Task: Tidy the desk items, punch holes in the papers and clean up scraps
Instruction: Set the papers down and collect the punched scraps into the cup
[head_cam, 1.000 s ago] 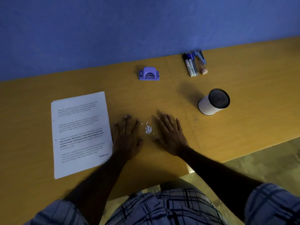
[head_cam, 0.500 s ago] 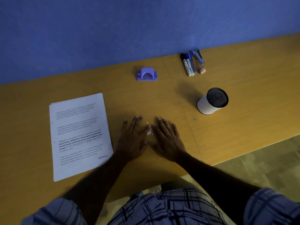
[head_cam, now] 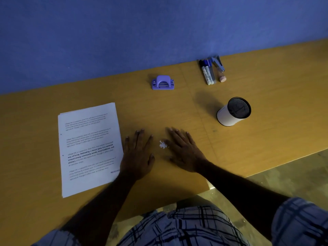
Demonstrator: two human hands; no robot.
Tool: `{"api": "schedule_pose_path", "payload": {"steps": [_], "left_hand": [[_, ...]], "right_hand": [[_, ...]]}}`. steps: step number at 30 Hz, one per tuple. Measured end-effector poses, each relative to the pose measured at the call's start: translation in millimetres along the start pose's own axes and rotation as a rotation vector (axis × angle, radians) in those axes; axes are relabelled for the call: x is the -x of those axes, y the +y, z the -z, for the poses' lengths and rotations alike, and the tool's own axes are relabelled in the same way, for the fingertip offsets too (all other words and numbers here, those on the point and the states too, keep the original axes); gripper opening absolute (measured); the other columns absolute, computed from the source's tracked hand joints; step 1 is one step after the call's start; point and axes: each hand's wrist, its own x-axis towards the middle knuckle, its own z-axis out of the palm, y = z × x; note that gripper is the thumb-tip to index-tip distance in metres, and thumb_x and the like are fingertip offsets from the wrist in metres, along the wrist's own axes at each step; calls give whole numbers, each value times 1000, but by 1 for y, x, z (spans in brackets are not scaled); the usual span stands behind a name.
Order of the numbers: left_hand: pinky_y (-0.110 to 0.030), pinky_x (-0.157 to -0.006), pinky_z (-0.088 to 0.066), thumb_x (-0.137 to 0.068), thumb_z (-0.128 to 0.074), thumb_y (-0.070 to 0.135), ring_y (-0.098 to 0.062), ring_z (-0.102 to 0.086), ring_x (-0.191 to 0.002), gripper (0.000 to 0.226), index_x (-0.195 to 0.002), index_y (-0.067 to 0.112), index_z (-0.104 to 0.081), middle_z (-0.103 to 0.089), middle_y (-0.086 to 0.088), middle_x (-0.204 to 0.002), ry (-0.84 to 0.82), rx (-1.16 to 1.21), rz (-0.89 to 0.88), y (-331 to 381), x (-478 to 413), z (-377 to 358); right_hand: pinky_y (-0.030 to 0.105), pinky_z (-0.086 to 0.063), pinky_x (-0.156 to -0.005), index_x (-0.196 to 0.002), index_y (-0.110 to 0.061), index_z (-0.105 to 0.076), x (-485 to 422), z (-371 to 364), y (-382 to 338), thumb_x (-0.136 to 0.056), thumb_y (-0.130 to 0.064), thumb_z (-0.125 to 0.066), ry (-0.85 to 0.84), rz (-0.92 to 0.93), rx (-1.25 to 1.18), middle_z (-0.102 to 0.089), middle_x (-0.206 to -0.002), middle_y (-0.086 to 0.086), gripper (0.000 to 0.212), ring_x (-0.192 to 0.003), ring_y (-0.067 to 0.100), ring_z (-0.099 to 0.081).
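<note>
— Scraps: where do they lie?

— In a small white heap on the desk, between the two hands. The right hand's thumb side is just beside the heap, perhaps touching it; the left hand is a little apart from it.

— How are the hands held?

— Both lie flat, palms down, fingers spread, holding nothing.

— And the papers?

— A stack of printed sheets lies left of the left hand, slightly skewed. That wrist covers the stack's near right corner.

— The punch?

— Purple, near the blue wall, well beyond the hands and apart from the papers.

— What else is on the desk?

— A white cup with a dark mesh lining stands tilted in this view, to the right of the hands. Farther back by the wall, markers lie side by side, with a stapler just right of them and a small pinkish thing below it that I cannot identify.
</note>
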Motion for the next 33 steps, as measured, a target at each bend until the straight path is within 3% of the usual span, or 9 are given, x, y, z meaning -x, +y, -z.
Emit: {"api": "schedule_pose_path", "payload": {"steps": [5,12,17,20,23,28,33], "left_hand": [[-60,-114,-18,-87,-40,49,-38,-20,-146,71,-150,19,-31,-21,-19,-159,0,-28,-35,6,0,-5],[-61,-113,-21,-86,-36,49,-39,-21,-146,70,-149,20,-33,-19,-20,-159,-21,-55,-72,19,-6,-9],[-61,-112,-21,-86,-36,48,-38,-22,-145,67,-148,23,-34,-19,-19,-159,-19,-47,-90,15,-4,-3],[-60,-114,-19,-87,-37,47,-37,-17,-147,67,-148,21,-33,-18,-18,-160,-8,-8,-28,8,0,2],[-60,-114,-20,-87,-36,45,-38,-22,-145,66,-146,16,-39,-25,-20,-157,0,28,14,0,7,6],[-59,-113,-24,-86,-35,45,-37,-27,-144,66,-145,15,-42,-31,-18,-155,13,72,64,-6,14,11],[-59,-110,-30,-85,-39,46,-37,-33,-140,65,-142,13,-44,-37,-18,-151,5,65,65,-7,14,13]], "right_hand": [[58,-6,-120,-154,-24,-12,11,2,4,-94,-60,-30,42,-210,-166,3,-164,-1,72,-151,16,10],[47,12,-116,-153,-21,-14,-13,3,-10,-87,-65,-37,65,-363,-155,0,-164,5,83,-149,17,11],[47,9,-117,-152,-20,-17,-25,7,-12,-87,-66,-32,77,-360,-184,-8,-164,5,82,-151,22,3],[49,-7,-122,-151,-14,-24,-16,14,-5,-92,-47,-50,103,-314,-210,-19,-161,8,73,-150,23,-10],[43,-28,-118,-149,-9,-30,-10,19,-8,-91,-34,-57,75,-219,-227,-26,-158,10,69,-146,24,-24],[37,-26,-117,-151,-18,-27,-15,12,-33,-98,-31,-44,1,-73,-187,-19,-161,6,58,-149,22,-15],[41,-49,-98,-137,-10,-50,-11,9,-36,-97,-17,-51,73,114,-137,-43,-150,14,41,-140,31,-38]]}}
